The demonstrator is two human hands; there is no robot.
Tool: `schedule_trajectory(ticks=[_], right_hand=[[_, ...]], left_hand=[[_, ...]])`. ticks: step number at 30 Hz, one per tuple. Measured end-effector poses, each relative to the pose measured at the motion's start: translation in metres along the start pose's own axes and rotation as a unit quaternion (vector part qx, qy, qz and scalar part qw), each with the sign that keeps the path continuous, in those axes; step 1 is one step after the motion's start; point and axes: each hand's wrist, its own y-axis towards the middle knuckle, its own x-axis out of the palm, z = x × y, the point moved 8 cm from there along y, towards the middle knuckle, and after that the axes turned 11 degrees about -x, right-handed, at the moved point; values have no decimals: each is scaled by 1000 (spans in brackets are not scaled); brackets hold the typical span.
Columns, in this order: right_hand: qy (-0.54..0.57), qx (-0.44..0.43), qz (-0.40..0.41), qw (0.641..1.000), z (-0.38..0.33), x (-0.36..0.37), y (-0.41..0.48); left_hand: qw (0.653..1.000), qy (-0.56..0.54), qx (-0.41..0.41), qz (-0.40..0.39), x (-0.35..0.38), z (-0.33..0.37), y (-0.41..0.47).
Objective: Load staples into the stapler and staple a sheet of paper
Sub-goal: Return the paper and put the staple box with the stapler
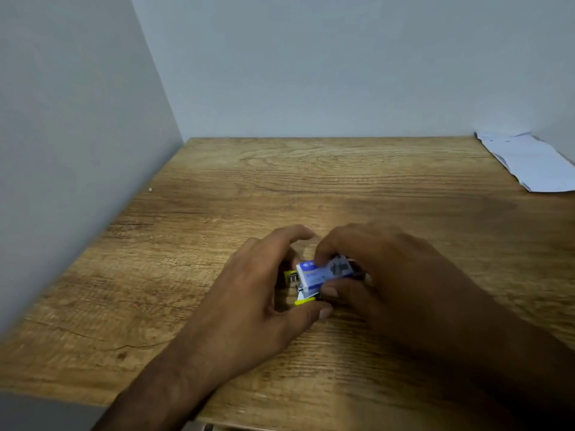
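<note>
A small blue-and-white staple box (323,273) sits at the middle of the wooden table (311,181), pinched between the thumb and fingers of my right hand (392,275). Under and left of the box lies a yellow stapler (303,298) with metal parts showing; most of it is hidden. My left hand (264,293) curls around the stapler, thumb tip at its yellow near end, fingers arched over the far side. Whether the left hand truly grips the stapler is unclear. White sheets of paper (532,163) lie at the table's far right corner.
Grey walls close the table on the left and at the back. The table's front edge runs along the bottom of the view, just below my forearms.
</note>
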Motion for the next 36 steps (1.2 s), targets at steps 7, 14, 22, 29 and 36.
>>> schedule_trajectory(ticks=[7,14,22,29,36], right_hand=[[-11,28,-17,999,25,-6,-3],[-17,65,53,996,86,-18,24],[12,88,119,989,153,-33,80],[4,138,129,982,188,-45,113],[-7,156,139,978,217,-48,140]], left_hand=[[997,58,59,-11,1,19,18],[997,39,30,-56,23,22,90],[999,2,-45,-14,44,19,180],[998,-4,-67,-17,52,13,237],[998,-8,-66,14,57,3,279]])
